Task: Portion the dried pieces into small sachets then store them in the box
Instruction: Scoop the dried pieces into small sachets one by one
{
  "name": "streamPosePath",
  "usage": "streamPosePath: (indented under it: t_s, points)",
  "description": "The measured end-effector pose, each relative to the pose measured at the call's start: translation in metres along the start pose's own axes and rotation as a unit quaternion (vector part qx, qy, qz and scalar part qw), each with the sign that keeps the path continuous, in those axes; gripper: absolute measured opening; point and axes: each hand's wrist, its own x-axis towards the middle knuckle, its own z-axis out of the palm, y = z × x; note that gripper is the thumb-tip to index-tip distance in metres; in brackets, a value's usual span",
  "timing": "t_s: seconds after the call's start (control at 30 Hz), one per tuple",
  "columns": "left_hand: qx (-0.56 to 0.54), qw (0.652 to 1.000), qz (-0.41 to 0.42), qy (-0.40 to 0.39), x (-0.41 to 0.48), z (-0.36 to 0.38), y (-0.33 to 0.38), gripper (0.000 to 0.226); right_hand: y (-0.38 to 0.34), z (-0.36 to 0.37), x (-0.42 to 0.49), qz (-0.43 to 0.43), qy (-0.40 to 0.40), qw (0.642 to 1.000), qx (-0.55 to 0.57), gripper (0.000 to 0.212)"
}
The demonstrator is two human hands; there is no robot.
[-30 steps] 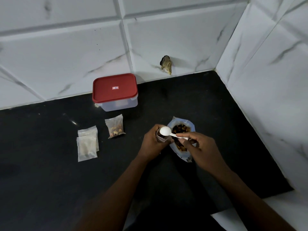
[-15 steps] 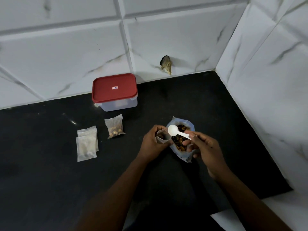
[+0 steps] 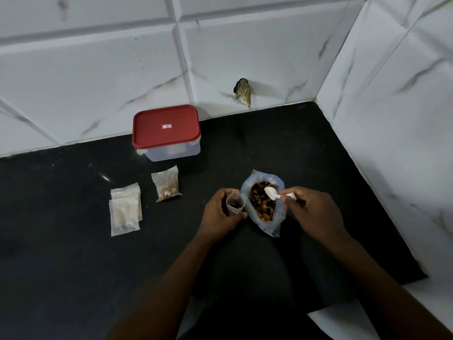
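Note:
My left hand [image 3: 218,214] holds a small clear sachet [image 3: 235,201] upright, its mouth open and a few dark pieces inside. Right beside it stands an open plastic bag of dried pieces [image 3: 262,204]. My right hand [image 3: 311,212] grips a white plastic spoon [image 3: 273,193], whose empty bowl hovers over the bag's mouth. A filled sachet [image 3: 166,184] lies flat to the left. Two empty sachets [image 3: 125,209] lie overlapping further left. The clear box with a red lid [image 3: 166,131] stands shut against the back wall.
The black countertop [image 3: 73,253] meets white marble-look tiled walls at the back and on the right. A broken hole in the tile [image 3: 243,92] shows on the back wall. The counter's front right corner ends near a white surface [image 3: 343,322].
The spoon has moved right from over the sachet in my left hand to over the open bag. The sachet's mouth now shows, with pieces inside.

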Motion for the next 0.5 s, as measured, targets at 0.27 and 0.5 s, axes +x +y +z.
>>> streamPosePath:
  t_s: [0.27,0.5]
  points:
    - [0.017,0.999,-0.018,-0.021,0.001,0.002,0.000,0.049,-0.009,0.023,0.012,-0.028,-0.042,0.989,-0.136,0.027]
    - [0.026,0.999,-0.024,-0.023,0.004,0.006,0.000,0.048,-0.020,0.026,0.019,0.095,-0.117,0.988,0.017,0.018]
